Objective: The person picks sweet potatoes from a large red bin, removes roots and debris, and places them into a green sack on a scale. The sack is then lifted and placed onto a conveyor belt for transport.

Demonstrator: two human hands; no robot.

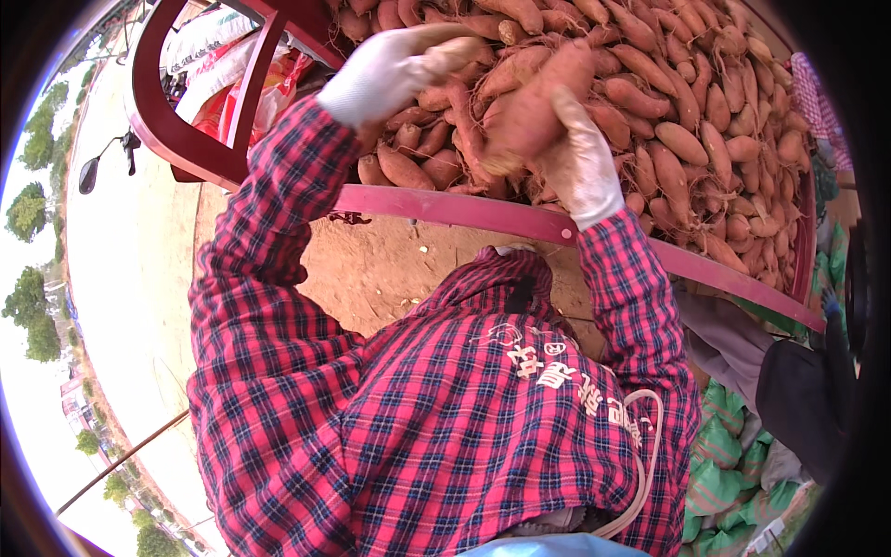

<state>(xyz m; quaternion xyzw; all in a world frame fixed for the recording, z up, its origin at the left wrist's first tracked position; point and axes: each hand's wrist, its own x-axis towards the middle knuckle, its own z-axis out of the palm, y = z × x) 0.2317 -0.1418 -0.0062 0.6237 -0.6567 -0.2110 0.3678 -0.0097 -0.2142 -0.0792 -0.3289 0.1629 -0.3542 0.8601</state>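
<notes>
Large sweet potato point(546, 93) sat at upper centre of frame, gripped by gloved right hand point(580, 167). Gloved left hand point(401, 70), upper left, had fingers outstretched, apparently empty. Step seemed single-piece handling over heap point(682, 144); next move probably called for secure right grip.

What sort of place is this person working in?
Probably an outdoor farmyard or roadside produce site, though the picture doesn't settle which. A big heap of sweet potatoes lies in a red-framed cart or truck bed, green sacks sit at lower right, and trees stand at far left.
</notes>
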